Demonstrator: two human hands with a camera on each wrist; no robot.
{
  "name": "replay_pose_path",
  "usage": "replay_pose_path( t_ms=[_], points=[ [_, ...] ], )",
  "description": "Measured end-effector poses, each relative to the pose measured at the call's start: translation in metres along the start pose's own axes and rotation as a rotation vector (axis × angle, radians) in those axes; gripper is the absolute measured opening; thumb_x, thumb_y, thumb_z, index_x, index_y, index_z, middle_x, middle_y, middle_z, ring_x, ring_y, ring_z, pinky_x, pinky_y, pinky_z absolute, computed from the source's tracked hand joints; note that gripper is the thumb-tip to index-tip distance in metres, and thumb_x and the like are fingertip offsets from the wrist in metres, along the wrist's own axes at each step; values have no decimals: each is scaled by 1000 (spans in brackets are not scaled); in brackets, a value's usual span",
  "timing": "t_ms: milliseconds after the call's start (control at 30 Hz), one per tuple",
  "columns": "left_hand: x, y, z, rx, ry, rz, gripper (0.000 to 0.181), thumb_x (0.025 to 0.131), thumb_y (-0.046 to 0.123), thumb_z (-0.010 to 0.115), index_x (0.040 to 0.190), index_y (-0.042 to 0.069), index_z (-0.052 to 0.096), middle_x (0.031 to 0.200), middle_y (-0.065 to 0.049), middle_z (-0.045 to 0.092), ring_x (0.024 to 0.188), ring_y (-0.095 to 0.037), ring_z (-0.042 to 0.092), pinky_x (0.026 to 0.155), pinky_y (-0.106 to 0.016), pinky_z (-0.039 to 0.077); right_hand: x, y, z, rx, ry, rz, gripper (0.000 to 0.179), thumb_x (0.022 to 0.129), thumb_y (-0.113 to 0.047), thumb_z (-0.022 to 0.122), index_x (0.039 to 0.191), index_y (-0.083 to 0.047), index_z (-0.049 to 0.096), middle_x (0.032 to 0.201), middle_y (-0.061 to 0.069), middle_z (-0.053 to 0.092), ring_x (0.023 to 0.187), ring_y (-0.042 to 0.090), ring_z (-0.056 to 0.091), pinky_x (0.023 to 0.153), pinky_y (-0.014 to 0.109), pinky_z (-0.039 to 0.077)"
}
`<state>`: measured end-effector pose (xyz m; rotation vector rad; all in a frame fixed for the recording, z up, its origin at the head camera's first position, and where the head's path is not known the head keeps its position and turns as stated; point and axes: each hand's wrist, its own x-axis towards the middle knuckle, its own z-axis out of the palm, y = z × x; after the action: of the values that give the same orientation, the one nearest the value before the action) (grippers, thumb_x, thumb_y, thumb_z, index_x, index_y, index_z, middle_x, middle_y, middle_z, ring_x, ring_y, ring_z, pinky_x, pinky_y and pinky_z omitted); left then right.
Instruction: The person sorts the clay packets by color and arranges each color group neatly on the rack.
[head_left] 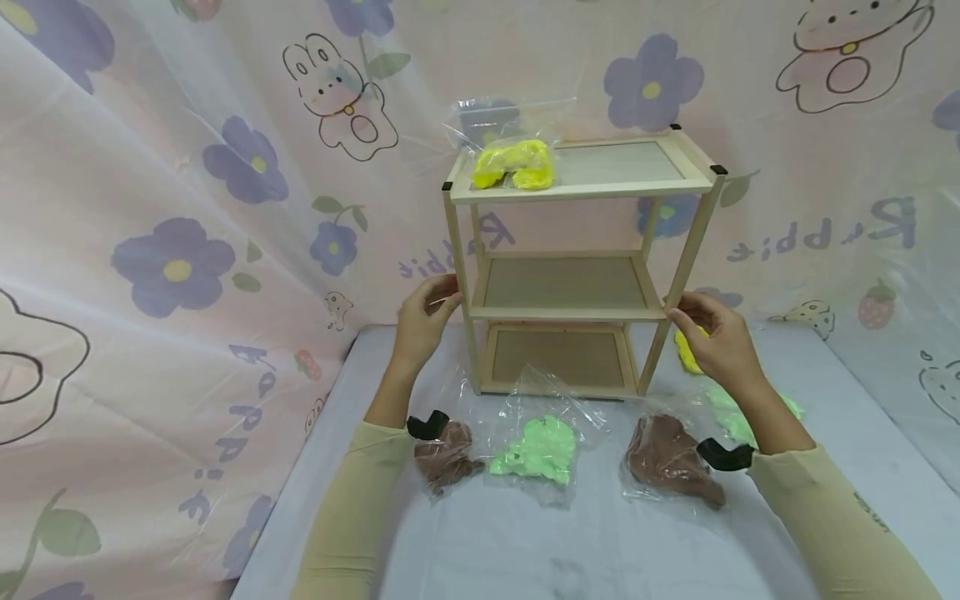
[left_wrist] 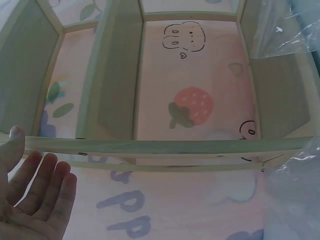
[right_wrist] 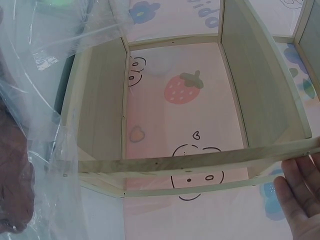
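Observation:
A three-tier wooden shelf with black corner caps stands upright on the white table. My left hand is at its left post near the middle tier, thumb and fingertips against the wood. On the opposite side my right hand holds the right post at about the same height. In the right wrist view the fingers meet the post's edge; the thumb is out of sight there. A clear bag with a yellow lump lies on the top tier, at the left.
Before the shelf lie bags with a brown lump, a green lump and another brown lump. Behind my right forearm are a second green lump and a yellow piece. A printed curtain hangs behind.

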<state>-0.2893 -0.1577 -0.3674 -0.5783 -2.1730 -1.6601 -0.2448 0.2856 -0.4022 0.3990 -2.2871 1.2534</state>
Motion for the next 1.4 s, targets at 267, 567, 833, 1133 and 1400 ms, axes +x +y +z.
replay_pose_path(
  t_ms=[267,567,833,1133,1400],
  points=[
    [-2,-9,9,-2,-25,-30,42,103,21,75,138,0,65,133,-17,70,127,-32,66,113,-41,55,0,0,0,6,3,-3,33,109,-14,67,133,9,66,112,-17,62,104,-12,59,98,0,45],
    [-2,-15,15,38,17,-50,35,102,21,76,130,2,70,126,-16,75,124,-32,70,111,-38,57,0,0,-4,-15,-15,-2,32,107,-11,69,133,8,67,115,10,69,103,-14,59,96,0,45],
    [-1,-15,20,30,41,-34,34,102,18,76,128,-2,69,124,-19,74,122,-35,70,109,-38,58,-8,22,-20,-88,-40,88,31,108,-24,69,131,-3,72,119,6,74,102,-18,58,90,-1,43],
    [-2,-14,22,29,28,-42,34,104,18,74,130,-2,67,125,-19,73,122,-35,69,109,-36,58,-16,59,-42,-239,-58,180,38,111,-29,64,135,0,69,127,25,71,96,-22,44,79,-2,40],
    [-3,-12,22,47,30,-56,32,104,14,72,131,-2,67,125,-19,74,121,-34,70,109,-37,58,-22,88,-53,-301,-57,243,38,112,-26,62,134,5,66,126,30,69,107,31,68,75,3,41]
  ],
)
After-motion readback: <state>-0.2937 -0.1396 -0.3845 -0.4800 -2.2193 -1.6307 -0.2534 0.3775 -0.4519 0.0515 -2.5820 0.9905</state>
